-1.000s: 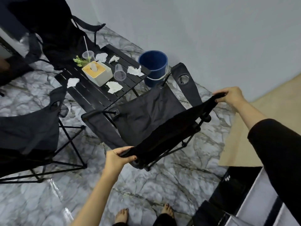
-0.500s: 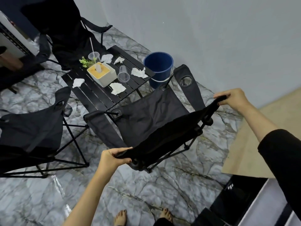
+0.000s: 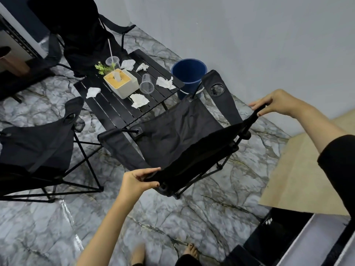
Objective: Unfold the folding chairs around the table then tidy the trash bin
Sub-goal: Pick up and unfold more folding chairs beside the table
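Note:
A black folding chair [image 3: 182, 131] stands spread open in front of me, its seat facing the black slatted table [image 3: 115, 110]. My left hand [image 3: 137, 179] grips the near left corner of its backrest. My right hand [image 3: 274, 102] pinches the far right corner of the backrest top. A blue trash bin [image 3: 189, 73] stands on the floor behind the table, by the wall. Crumpled white tissues [image 3: 165, 82] and clear plastic cups [image 3: 147, 84] lie scattered on the table.
Another unfolded black chair [image 3: 38, 148] stands at the left, and a third [image 3: 82, 35] beyond the table. A tissue box [image 3: 121, 83] and small green plant [image 3: 103, 67] sit on the table. A tan mat [image 3: 299, 169] lies at right, a dark box [image 3: 288, 237] near my feet.
The chair's backrest has been stretched slightly wider between my hands. The view has shifted a little to the left; both hands keep their grip.

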